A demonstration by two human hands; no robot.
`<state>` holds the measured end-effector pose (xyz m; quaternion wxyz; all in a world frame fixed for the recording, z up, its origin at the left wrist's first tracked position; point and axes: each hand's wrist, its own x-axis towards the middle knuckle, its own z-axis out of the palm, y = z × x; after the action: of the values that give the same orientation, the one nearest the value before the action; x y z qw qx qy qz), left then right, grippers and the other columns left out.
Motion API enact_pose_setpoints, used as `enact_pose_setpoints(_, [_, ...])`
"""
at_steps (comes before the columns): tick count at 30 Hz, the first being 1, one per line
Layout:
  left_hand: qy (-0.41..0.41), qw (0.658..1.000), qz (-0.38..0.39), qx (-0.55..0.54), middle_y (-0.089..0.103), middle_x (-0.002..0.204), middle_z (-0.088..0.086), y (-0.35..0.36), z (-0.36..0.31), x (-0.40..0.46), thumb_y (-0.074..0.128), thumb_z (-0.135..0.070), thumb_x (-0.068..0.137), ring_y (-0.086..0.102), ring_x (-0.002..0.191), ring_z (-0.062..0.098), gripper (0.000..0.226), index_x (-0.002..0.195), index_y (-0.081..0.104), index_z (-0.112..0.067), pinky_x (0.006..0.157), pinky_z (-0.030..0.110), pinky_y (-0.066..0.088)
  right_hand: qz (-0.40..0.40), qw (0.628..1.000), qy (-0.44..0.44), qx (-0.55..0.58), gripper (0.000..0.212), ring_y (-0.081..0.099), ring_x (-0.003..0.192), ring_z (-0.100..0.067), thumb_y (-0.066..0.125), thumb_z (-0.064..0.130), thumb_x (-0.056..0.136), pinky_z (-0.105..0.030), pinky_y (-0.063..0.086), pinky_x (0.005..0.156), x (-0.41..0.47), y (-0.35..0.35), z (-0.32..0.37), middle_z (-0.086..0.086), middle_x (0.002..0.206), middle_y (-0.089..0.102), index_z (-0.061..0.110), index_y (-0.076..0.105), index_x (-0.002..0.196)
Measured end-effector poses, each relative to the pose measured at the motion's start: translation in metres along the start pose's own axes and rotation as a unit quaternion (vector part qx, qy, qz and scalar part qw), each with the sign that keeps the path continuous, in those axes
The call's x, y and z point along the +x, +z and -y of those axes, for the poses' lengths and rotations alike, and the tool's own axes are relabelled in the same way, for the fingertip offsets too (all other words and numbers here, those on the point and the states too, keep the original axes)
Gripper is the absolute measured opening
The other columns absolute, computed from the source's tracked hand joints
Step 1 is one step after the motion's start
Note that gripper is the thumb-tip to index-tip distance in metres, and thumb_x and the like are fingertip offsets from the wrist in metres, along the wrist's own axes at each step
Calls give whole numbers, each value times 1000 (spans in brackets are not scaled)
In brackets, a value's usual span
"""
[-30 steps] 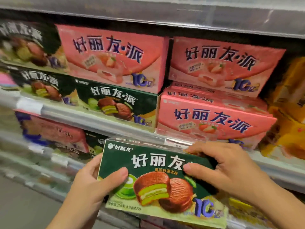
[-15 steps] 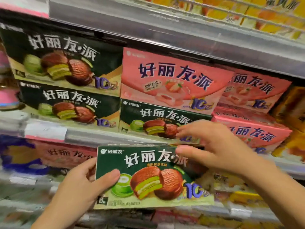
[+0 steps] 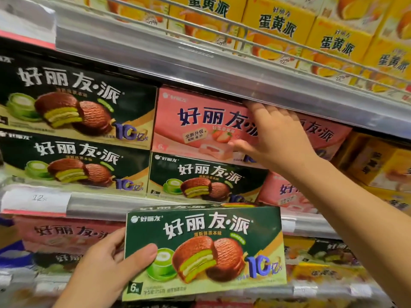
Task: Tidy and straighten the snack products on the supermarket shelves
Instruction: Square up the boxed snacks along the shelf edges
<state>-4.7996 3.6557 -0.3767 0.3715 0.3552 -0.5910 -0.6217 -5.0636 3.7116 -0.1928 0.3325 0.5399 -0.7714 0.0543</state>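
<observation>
Green matcha pie box (image 3: pixel 204 250) sat at lower centre of the frame, gripped at its left end by the left hand (image 3: pixel 104 270), thumb curled over the front. Three more green boxes stood on the middle shelf (image 3: pixel 106 204): two stacked at left, one centre. The right hand (image 3: pixel 275 138), fingers spread and straight, lay on the pink strawberry box (image 3: pixel 200 123) above that one. Two more pink boxes showed at right.
</observation>
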Motion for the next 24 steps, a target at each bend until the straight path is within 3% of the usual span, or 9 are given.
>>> enact_pose_setpoints(5, [-9,1000,-2,0,73,74,-21,12,-7,0,78,-9,73,65,62,-11,33,102,70,-23,48,0,41,-81,996,-14,29,79,62,96,-39,69,67,68,-47,43,87,-2,10,-9,-15,103,68,11,56,122])
enact_pose_setpoints(9, [-13,1000,4,13,75,75,-17,32,-11,-2,78,-5,72,66,62,-9,35,104,72,-17,48,1,42,-118,992,-11,40,78,60,96,-35,70,64,67,-44,42,87,-21,17,-42,-10,105,67,13,55,124])
enact_pose_setpoints(12, [-27,999,20,18,75,75,-14,55,-12,-2,78,-4,73,66,60,-7,36,106,71,-15,45,3,43,-100,994,7,44,78,58,100,-36,71,61,69,-44,40,88,-37,18,-81,-10,110,66,13,53,129])
enact_pose_setpoints(15, [-21,998,32,59,74,77,-20,80,-14,0,82,-18,68,65,65,-11,42,107,70,-25,54,13,46,-73,997,20,29,78,59,100,-37,69,62,71,-45,41,87,-52,16,-122,-13,109,66,11,53,128])
enact_pose_setpoints(18, [-2,996,50,80,74,75,-19,103,-15,3,84,-15,64,64,62,-13,39,101,73,-25,56,7,47,-28,998,51,5,77,58,101,-38,67,63,72,-46,40,89,-61,16,-160,-16,106,65,9,54,125])
enact_pose_setpoints(21, [5,994,48,93,75,79,-17,120,-9,4,83,-41,46,66,65,-11,45,90,76,-36,55,1,45,-11,998,68,-9,69,57,103,-40,73,53,76,-47,40,90,-68,19,-190,-20,109,64,6,53,123])
enact_pose_setpoints(24, [19,994,4,111,74,83,-21,129,-8,0,82,-77,35,67,70,-9,60,90,71,-54,70,24,55,-5,998,69,-10,66,55,110,-40,73,46,79,-48,38,97,-72,23,-207,-20,117,62,8,50,127])
